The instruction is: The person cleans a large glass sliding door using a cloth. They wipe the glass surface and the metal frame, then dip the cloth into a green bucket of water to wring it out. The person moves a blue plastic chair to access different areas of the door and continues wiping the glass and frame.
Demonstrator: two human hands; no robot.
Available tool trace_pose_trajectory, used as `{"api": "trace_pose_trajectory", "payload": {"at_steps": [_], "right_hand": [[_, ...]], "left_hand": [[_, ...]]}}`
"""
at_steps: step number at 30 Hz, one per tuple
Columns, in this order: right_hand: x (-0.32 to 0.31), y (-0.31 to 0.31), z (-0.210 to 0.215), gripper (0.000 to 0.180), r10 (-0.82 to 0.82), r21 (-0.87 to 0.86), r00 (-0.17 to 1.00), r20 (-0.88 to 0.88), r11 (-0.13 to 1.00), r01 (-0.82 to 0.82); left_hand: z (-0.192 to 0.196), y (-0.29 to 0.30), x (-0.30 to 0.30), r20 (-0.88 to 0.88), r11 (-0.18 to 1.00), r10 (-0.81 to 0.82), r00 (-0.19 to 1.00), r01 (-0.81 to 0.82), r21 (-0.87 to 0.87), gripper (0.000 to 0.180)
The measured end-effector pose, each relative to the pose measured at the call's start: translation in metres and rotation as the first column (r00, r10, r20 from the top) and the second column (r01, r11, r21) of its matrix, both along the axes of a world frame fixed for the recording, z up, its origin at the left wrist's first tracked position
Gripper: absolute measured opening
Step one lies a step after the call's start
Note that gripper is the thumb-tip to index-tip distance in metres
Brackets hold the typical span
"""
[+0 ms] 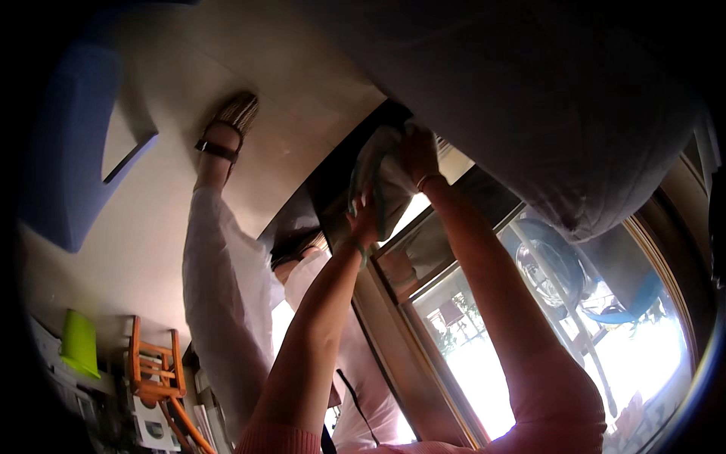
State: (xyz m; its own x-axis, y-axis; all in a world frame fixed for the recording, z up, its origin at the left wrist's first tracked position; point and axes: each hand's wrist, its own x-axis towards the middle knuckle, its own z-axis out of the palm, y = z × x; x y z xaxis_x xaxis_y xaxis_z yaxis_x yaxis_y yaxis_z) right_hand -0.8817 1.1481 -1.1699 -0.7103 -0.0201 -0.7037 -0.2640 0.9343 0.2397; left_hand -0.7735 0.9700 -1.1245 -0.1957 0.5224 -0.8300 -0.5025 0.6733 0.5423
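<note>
Both my arms reach up to the middle of the picture, where a crumpled greyish cloth with a teal edge hangs between my hands. My left hand grips its lower left part, with a greenish band around the wrist. Higher and further right, my right hand has its fingers closed on the cloth's upper edge, and a thin bracelet circles that wrist. Shadow hides some of the fingertips and the far side of the cloth.
A large dark fabric-like shape fills the upper right. Below it is a glass pane in a brown frame. My leg in pale trousers ends in a woven shoe. A blue panel and wooden chair are left.
</note>
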Motion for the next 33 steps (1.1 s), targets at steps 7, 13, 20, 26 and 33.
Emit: {"api": "trace_pose_trajectory", "payload": {"at_steps": [7, 13, 20, 26, 33], "right_hand": [[0.087, -0.123, 0.071, 0.024, 0.354, -0.348, 0.929, 0.109, 0.889, -0.298], [0.099, -0.115, 0.175, 0.032, 0.255, -0.333, 0.917, 0.306, 0.931, -0.148], [0.089, -0.114, 0.344, 0.05, 0.374, -0.325, 0.878, 0.3, 0.905, -0.275], [0.061, -0.09, 0.5, 0.045, 0.259, -0.465, 0.869, 0.421, 0.885, -0.038], [-0.044, -0.058, 0.662, 0.063, 0.304, -0.207, 0.808, 0.504, 0.951, -0.229]], "left_hand": [[0.003, -0.063, 0.136, 0.173, 0.762, 0.56, 0.81, -0.585, 0.276, 0.071], [0.121, -0.069, 0.122, 0.585, 0.641, 0.546, 0.6, -0.749, 0.169, 0.048], [0.311, -0.083, 0.08, 0.892, 0.182, 0.311, -0.33, -0.9, -0.396, 0.065], [0.482, -0.082, 0.02, 0.774, 0.189, 0.144, -0.617, -0.751, -0.633, 0.073], [0.584, -0.043, -0.037, -0.132, 0.872, 0.194, 0.972, -0.109, 0.478, 0.105]]}}
